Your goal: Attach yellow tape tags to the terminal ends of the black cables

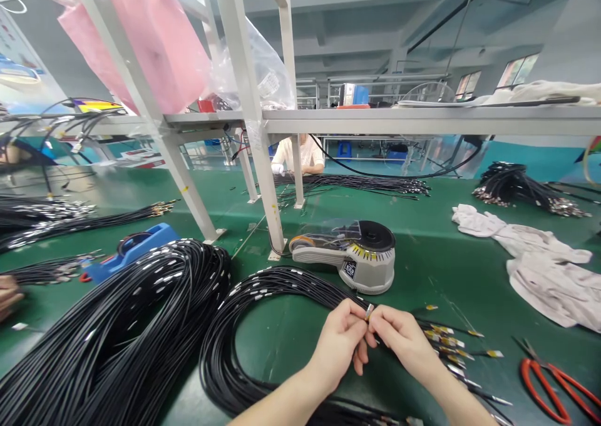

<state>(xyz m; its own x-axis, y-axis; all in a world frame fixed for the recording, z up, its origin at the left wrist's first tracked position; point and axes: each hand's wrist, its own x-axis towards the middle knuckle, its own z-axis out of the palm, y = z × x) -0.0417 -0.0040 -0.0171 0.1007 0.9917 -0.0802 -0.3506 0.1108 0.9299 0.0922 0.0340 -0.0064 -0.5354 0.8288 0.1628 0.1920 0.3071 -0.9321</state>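
Observation:
My left hand (340,341) and my right hand (402,337) meet above the bench, thumbs and fingertips closed on a small silvery cable connector (369,311). Most of that piece is covered by the fingers. Under and behind the hands runs a looped bundle of thin black cables (223,344) with white labels. Just right of my right hand, the cable ends with yellow tape tabs (444,337) fan out across the green bench top (422,260). A grey round tape dispenser (369,266) stands close behind the hands.
Another cable coil (154,313) lies left, beside a blue tape holder (141,251). Red-handled scissors (549,376) and white gloves (530,251) are at right. A shelf post (258,138) rises from the bench. Another person's hand (8,296) shows at far left; a person (300,154) sits opposite.

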